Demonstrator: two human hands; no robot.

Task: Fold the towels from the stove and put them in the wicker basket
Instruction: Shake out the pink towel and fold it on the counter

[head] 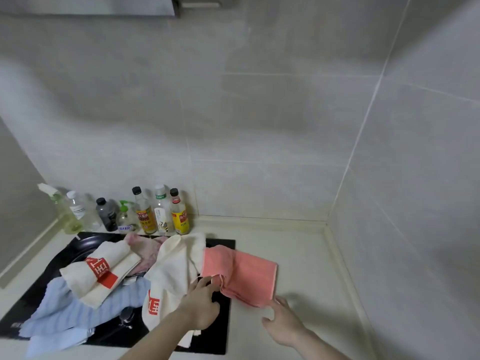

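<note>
- The folded coral-pink terry towel (240, 274) lies half on the black glass stove (219, 331), half on the pale counter (306, 258).
- The left hand (201, 305) pinches its near-left corner.
- The right hand (283, 324), fingers relaxed, touches its near-right corner.

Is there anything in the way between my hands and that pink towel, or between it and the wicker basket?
Nothing stands between them. The left hand already pinches the near edge of the pink towel, and the right hand is open at its near right corner. The wicker basket is not in view, so that path cannot be judged.
</note>
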